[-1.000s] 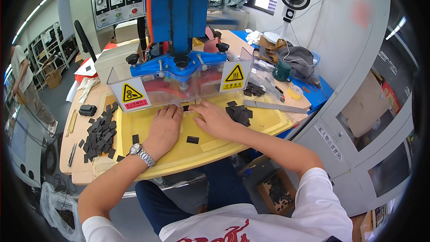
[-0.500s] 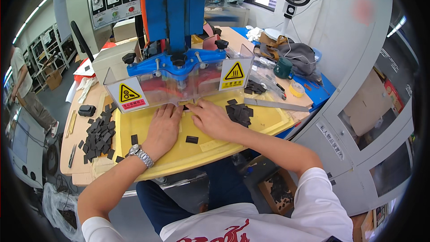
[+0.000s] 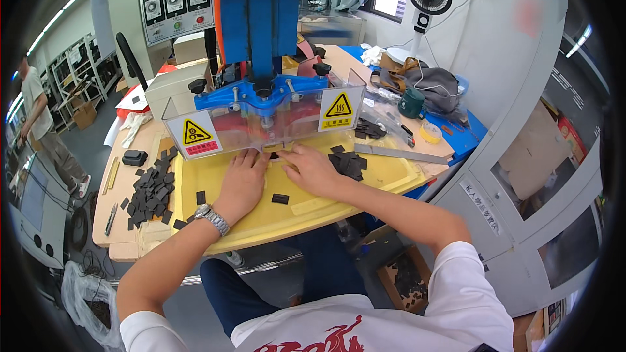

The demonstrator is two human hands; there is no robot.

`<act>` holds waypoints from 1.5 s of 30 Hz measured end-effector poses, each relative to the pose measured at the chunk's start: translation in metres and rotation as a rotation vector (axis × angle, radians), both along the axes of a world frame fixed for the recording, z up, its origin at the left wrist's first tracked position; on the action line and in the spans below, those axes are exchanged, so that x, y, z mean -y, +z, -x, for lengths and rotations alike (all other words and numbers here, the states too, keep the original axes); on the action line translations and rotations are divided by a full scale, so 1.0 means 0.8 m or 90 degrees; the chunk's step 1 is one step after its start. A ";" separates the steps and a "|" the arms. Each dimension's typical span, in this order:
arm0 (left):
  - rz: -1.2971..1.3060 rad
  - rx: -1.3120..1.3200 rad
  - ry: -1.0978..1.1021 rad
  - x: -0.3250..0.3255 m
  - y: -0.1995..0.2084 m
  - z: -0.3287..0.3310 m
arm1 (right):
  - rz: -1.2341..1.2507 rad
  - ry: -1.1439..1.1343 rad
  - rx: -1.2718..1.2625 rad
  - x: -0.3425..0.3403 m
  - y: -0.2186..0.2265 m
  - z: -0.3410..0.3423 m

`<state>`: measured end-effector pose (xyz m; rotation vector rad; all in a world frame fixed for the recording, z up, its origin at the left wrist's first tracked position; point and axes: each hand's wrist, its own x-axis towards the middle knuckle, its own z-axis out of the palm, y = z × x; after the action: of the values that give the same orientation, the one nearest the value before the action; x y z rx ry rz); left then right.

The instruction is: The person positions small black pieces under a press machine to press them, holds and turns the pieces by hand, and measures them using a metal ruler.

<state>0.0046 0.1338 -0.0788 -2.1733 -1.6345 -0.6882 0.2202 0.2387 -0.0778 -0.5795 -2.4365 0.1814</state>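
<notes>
A small black rectangular piece (image 3: 274,156) lies on the yellow mat, under the front of the machine's clear guard. My left hand (image 3: 242,181) rests beside it, palm down, fingers stretched out flat and fingertips reaching the guard's lower edge. My right hand (image 3: 312,169) comes in from the other side, its fingers partly curled and its fingertips at the piece. Part of the piece is hidden by the fingers. Another black piece (image 3: 280,199) lies between my forearms, and one more (image 3: 201,197) sits left of my left hand.
The blue press head (image 3: 261,85) and clear guard (image 3: 241,132) stand over the hands. Black pieces are heaped at left (image 3: 153,189) and right (image 3: 350,164). A metal ruler (image 3: 401,154) lies at right, a pen (image 3: 111,219) at left. Someone (image 3: 42,117) stands far left.
The view has shifted slightly, so the machine and table sit a little differently. My hands remain at the same piece under the guard, with the right fingers slightly more curled.
</notes>
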 end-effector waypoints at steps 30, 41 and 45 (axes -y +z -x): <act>0.057 0.022 -0.060 0.010 0.027 0.011 | -0.149 0.072 0.151 -0.007 0.022 0.005; 0.069 0.138 -0.103 0.098 0.056 -0.062 | -0.121 -0.124 -0.080 0.020 0.061 -0.195; 0.047 0.152 -0.091 0.096 0.052 -0.065 | -0.105 -0.219 -0.025 0.008 0.054 -0.235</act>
<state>0.0569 0.0567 -0.0372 -2.3549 -1.6504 -0.9769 0.4085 0.2327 -0.0350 -0.8963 -2.2444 -0.1483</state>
